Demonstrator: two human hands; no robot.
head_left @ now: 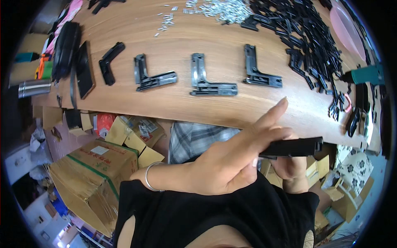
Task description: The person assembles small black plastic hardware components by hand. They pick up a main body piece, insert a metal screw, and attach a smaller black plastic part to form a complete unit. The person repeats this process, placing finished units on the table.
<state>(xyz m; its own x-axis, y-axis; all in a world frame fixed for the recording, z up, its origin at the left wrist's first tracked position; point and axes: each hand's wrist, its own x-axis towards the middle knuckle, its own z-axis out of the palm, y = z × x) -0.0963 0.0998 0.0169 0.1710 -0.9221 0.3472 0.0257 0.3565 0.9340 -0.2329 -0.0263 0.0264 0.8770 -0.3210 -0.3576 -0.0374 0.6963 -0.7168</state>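
In front of my body, over the table's near edge, I hold a long black plastic piece (295,147) with a boxy end. My left hand (231,159), a silver bangle on its wrist, is closed on the piece's left end, its forefinger stretched out. Just below, my right hand (291,168) is curled against the piece, its fingers partly hidden. Three L-shaped black shell halves, shaped like toy pistols, lie apart on the table: a left one (153,76), a middle one (211,78) and a right one (260,70). A bent black part (111,62) lies further left.
A big heap of black plastic parts (310,49) covers the table's right side, beside small shiny pieces (227,10). Around it are a pink basin (347,31) and a teal-handled tool (366,75). At left lie a phone (85,70) and black case (67,49); below stands a cardboard box (97,165).
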